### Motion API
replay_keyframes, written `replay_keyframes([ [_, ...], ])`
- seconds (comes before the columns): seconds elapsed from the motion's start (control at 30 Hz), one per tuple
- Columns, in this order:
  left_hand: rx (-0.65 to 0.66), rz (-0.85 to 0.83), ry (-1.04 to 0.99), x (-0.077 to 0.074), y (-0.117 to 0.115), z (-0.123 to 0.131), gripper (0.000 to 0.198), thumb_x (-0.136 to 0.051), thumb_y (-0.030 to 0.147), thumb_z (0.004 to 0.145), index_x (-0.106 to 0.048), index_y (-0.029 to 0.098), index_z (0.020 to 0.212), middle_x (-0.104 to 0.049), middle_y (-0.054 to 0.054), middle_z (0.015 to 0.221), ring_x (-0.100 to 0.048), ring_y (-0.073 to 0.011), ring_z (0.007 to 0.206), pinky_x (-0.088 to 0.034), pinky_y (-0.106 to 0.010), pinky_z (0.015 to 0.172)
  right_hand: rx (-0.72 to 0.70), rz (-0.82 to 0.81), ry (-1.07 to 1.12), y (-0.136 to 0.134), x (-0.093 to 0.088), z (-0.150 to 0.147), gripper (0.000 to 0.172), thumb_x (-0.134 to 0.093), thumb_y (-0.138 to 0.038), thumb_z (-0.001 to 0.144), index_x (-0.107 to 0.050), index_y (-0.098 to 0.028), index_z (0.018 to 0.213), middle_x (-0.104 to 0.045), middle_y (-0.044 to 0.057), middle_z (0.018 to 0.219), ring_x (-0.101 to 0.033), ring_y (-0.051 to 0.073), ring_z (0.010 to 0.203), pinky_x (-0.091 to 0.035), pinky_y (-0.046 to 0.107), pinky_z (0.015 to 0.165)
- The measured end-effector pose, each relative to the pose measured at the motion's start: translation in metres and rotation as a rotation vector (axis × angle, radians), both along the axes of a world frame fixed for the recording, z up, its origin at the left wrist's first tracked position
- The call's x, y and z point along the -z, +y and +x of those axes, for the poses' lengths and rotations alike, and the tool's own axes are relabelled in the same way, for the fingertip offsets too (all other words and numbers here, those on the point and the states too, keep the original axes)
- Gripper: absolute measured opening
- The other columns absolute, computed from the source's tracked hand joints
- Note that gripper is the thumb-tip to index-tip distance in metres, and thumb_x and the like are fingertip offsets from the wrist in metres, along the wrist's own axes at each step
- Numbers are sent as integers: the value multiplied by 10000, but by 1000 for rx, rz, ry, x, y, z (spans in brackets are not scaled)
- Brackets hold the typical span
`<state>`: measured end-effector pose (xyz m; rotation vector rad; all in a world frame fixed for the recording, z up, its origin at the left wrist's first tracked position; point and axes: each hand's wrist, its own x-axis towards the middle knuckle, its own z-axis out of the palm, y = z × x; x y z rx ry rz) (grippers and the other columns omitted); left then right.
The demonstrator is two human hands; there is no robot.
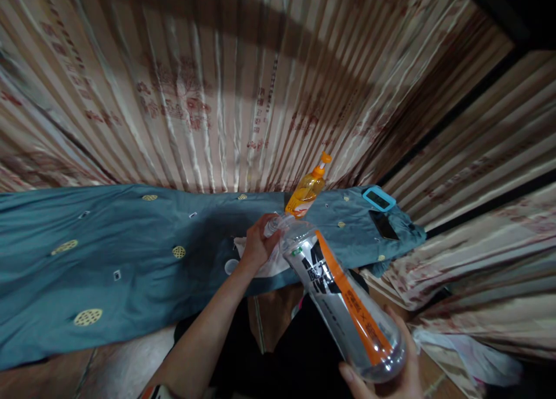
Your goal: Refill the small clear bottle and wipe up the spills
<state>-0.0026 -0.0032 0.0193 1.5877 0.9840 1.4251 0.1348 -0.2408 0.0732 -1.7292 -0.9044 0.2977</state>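
A large clear plastic bottle with a silver, black and orange label [334, 295] is held tilted across the front edge of the teal cloth-covered counter [139, 231], the left hand [260, 241] curled about its neck end and the right hand [410, 367] clasping its base. A small round whitish cap [231, 266] lies near that edge; an amber pump bottle with an orange top [307, 191] stands by the back edge.

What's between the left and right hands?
Between the left hand and right hand, head view: the clear plastic bottle with a silver-and-orange label, tilted, its base at the right hand.
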Motion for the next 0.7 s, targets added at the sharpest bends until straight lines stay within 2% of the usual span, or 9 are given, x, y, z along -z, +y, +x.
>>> replay_keyframes([
  [0.17,7,-3,-1,-2,0,-2,290,-663,326,801,-638,157,1036,-707,-75,961,-659,-203,862,-517,-301,771,4,-9,51,-1,6,5,987,-787,-543,572,-360,-227,1404,-419,125,1403,-383,380,1302,-224,615,1109],
  [0.4,-9,11,20,5,4,-1,292,-653,337,808,-645,163,1043,-721,-73,959,-664,-202,832,-526,-302,736,-11,-8,28,4,4,3,967,-758,-562,601,-346,-206,1399,-412,139,1406,-385,350,1307,-217,567,1135],
  [0.57,3,18,-2,1,3,0,284,-648,353,811,-644,160,1019,-720,-67,916,-661,-194,794,-515,-295,719,11,-25,49,4,5,4,1017,-777,-572,557,-342,-199,1397,-414,140,1409,-381,351,1316,-212,549,1144],
  [0.7,1,59,43,0,5,0,265,-627,352,824,-646,167,1012,-717,-60,917,-664,-196,819,-508,-294,729,-26,-25,43,4,2,2,976,-762,-545,600,-330,-190,1399,-409,140,1418,-425,304,1286,-314,470,1104],
])
